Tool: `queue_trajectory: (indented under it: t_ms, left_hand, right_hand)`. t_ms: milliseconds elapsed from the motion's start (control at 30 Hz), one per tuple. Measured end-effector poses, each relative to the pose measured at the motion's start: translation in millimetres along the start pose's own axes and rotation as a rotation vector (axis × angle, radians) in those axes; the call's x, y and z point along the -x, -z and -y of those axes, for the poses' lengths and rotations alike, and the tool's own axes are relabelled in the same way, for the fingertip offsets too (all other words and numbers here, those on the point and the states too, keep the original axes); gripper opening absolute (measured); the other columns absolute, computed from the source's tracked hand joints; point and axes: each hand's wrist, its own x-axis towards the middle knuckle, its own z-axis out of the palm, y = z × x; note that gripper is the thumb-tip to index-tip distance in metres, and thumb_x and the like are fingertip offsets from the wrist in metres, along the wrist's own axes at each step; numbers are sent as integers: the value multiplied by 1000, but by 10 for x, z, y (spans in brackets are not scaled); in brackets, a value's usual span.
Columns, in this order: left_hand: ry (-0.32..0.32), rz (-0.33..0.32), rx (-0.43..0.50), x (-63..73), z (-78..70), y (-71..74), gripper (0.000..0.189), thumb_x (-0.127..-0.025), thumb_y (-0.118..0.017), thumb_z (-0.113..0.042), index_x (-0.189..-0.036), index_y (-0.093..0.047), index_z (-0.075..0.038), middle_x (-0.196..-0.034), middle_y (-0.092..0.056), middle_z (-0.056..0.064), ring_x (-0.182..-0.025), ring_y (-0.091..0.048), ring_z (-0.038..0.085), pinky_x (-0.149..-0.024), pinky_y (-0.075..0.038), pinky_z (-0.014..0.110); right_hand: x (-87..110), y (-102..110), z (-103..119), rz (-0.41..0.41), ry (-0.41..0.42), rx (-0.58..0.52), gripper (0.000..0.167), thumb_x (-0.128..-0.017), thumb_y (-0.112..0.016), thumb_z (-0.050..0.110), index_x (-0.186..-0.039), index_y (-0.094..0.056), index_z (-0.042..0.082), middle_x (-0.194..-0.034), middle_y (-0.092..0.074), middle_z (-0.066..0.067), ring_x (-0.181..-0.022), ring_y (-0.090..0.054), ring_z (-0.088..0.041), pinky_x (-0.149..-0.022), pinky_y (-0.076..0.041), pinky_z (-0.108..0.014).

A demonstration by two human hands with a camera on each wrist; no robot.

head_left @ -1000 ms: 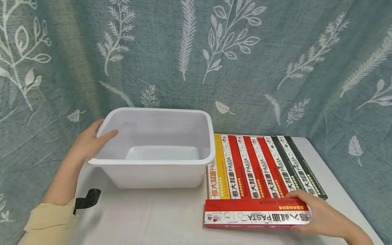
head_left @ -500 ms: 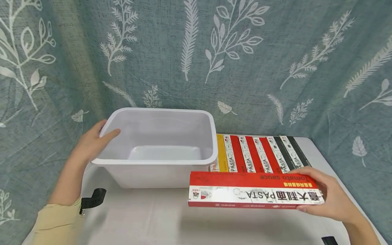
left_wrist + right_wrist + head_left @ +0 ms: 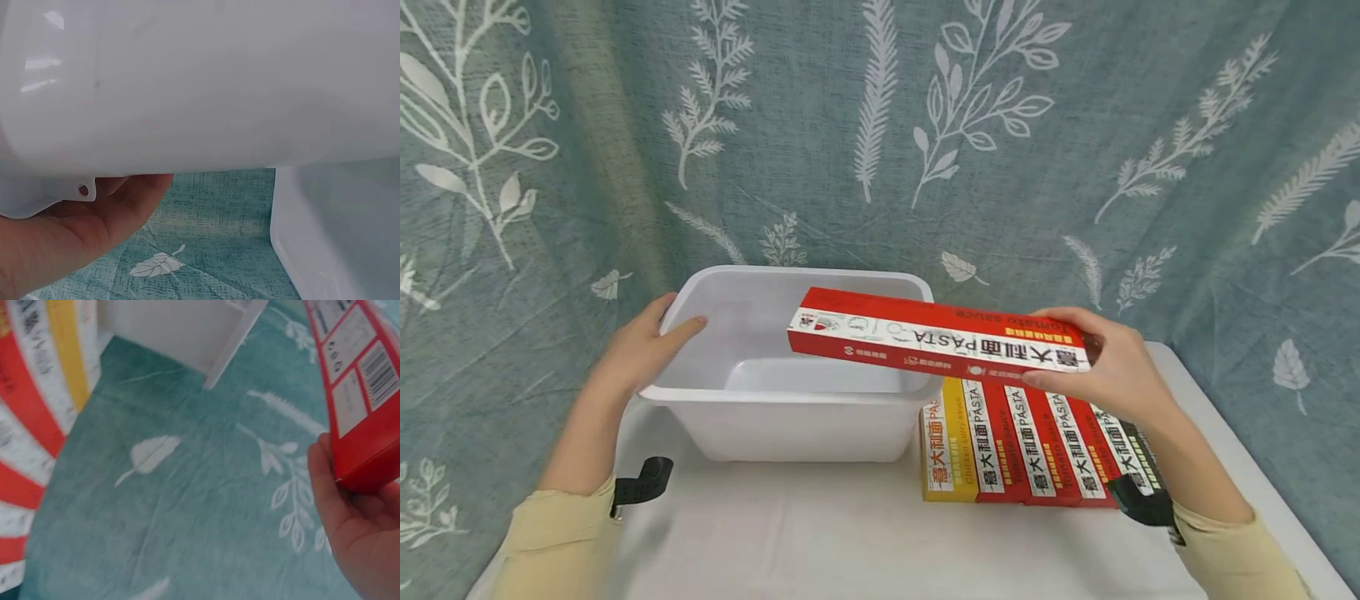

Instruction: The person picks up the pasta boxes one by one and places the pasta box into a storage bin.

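My right hand (image 3: 1108,367) grips the right end of a long red and white pasta box (image 3: 925,333), raised off the table. The box's left end tilts up and overlaps the opening of a white plastic tub (image 3: 797,429). In the right wrist view my fingers and thumb hold the red end of the pasta box (image 3: 369,400), its barcode side showing. My left hand (image 3: 636,354) grips the tub's left rim, thumb over the inside and fingers outside. The left wrist view shows the tub's outer wall (image 3: 206,87) with my left hand (image 3: 94,225) under its rim.
Right of the tub, several more pasta boxes (image 3: 988,479) lie side by side on the white table (image 3: 820,533), in yellow, red and black. My right forearm and the raised box cover part of them. A green leaf-patterned curtain (image 3: 820,133) hangs behind.
My right hand has lifted the red pasta box off the table in front of the row and carried it up and left to the tub. My left hand stays on the rim.
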Motion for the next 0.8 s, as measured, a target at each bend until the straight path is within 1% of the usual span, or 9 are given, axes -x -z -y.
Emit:
queue_trajectory:
  t_ms: [100,200,300,433,533,667,800]
  left_hand:
    - [-11,-18,-4,-15,-11,-4,92,-98,-37,-61,-155,3,-1,-153,-15,36,-132,-26,58,-96,-31,71]
    - [-10,-29,1,-26,-16,-7,91,-98,-38,-61,-155,1,0,-152,-17,36,-131,-29,58,-97,-33,70]
    - [7,-30,20,-9,-1,-2,91,-98,-39,-60,-155,1,-1,-152,-18,36,-130,-32,57,-96,-36,69]
    - [10,-34,41,10,4,-7,90,-98,-39,-59,-155,1,-1,-152,-19,36,-129,-34,56,-95,-37,69]
    - [7,-37,47,28,13,-9,89,-98,-39,-58,-155,0,-2,-152,-19,36,-129,-35,55,-94,-38,68]
    - [5,-33,42,35,11,-16,89,-98,-40,-58,-156,1,-2,-152,-19,36,-129,-35,56,-93,-39,68]
    - [-1,-28,30,17,-3,-21,90,-98,-40,-59,-155,1,-2,-152,-18,36,-129,-34,56,-94,-37,69]
  right_hand:
    - [-196,-72,136,30,8,57,66,-75,-84,41,-133,-57,23,-112,-63,-8,-86,-64,-24,-65,-56,-34]
    - [-367,-151,251,68,22,109,72,-72,-83,51,-133,-57,23,-113,-63,-6,-86,-64,-22,-67,-55,-35]
    - [-528,-247,350,93,51,150,73,-70,-83,55,-131,-59,24,-110,-65,-3,-84,-64,-20,-68,-53,-35]
    - [-713,-368,450,112,85,192,68,-68,-84,54,-126,-62,27,-104,-67,2,-83,-62,-17,-70,-51,-36]
    - [-825,-473,524,152,112,206,66,-69,-84,52,-125,-63,25,-104,-66,4,-86,-61,-16,-72,-51,-35]
    - [-928,-596,605,216,158,220,65,-70,-82,51,-124,-64,20,-105,-66,4,-89,-59,-15,-74,-51,-34]
    - [-1002,-706,662,255,207,247,61,-69,-81,54,-118,-67,19,-98,-66,6,-86,-59,-13,-73,-50,-33]
